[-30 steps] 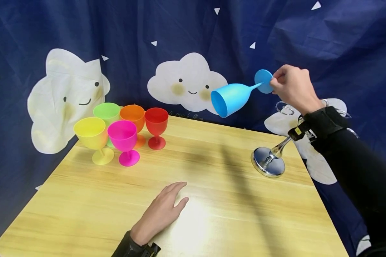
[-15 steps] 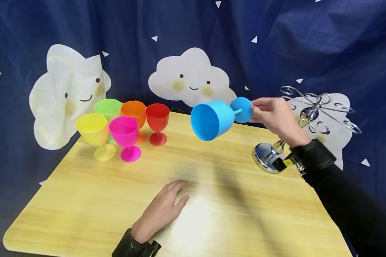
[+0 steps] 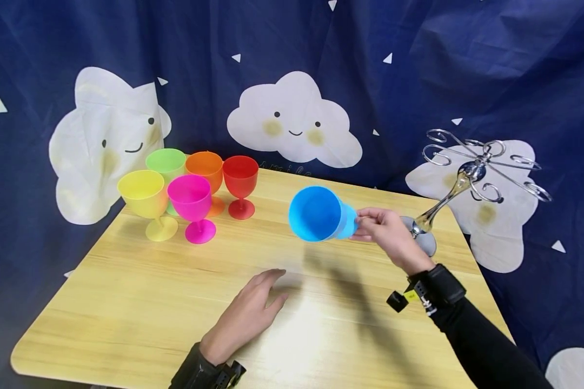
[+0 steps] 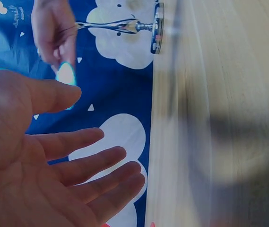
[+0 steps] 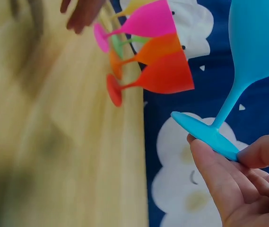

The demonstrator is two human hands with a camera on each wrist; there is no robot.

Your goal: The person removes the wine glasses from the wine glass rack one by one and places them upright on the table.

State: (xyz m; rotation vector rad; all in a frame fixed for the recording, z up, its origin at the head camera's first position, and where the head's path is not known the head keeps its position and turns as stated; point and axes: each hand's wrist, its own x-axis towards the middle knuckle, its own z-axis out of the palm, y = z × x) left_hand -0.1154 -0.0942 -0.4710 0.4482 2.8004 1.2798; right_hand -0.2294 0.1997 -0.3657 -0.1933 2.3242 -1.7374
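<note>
A blue plastic goblet (image 3: 315,214) is held above the table by my right hand (image 3: 386,235), its mouth turned toward me in the head view. The right wrist view shows the thumb and fingers (image 5: 219,175) pinching the rim of the goblet's round foot (image 5: 205,135). My left hand (image 3: 245,316) holds nothing; its fingers are spread and relaxed over the near middle of the table, and its open palm (image 4: 35,175) fills the lower left of the left wrist view.
Yellow (image 3: 143,194), pink (image 3: 191,197), green (image 3: 167,165), orange (image 3: 206,170) and red (image 3: 240,178) goblets stand upright at the table's (image 3: 126,319) back left. A chrome stand (image 3: 445,202) with curled wire arms stands at the right, behind my right hand.
My right hand has brought the blue goblet down and to the left, away from the chrome stand, and turned its mouth toward me. The left hand has stayed nearly still.
</note>
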